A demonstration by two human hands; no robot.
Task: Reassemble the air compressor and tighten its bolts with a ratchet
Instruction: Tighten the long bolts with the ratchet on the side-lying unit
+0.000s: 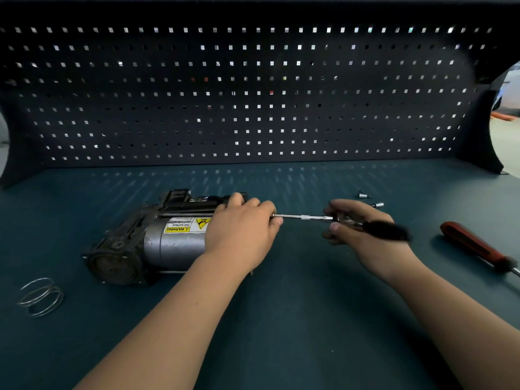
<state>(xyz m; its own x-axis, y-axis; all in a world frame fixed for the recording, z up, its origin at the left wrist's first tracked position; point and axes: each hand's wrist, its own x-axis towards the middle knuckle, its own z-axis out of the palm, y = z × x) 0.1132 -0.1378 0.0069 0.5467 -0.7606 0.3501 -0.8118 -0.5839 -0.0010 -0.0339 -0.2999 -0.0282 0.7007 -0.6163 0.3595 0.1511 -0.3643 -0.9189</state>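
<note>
The air compressor [157, 237] lies on its side on the teal bench top, a grey cylinder with a yellow warning label and a dark, dirty head at its left end. My left hand [242, 229] wraps over the cylinder's right end, fingers curled round it. My right hand [357, 229] grips the ratchet [385, 229] by its black handle, which is blurred. The tool's long chrome extension [304, 217] runs level to the left and meets the compressor's right end under my left fingers. The bolt itself is hidden.
A red-handled screwdriver [475, 249] lies at the right. Two small sockets [364, 196] [378, 205] sit behind my right hand. A wire coil spring [40, 296] rests at the near left. A dark pegboard [253, 94] walls off the back of the bench.
</note>
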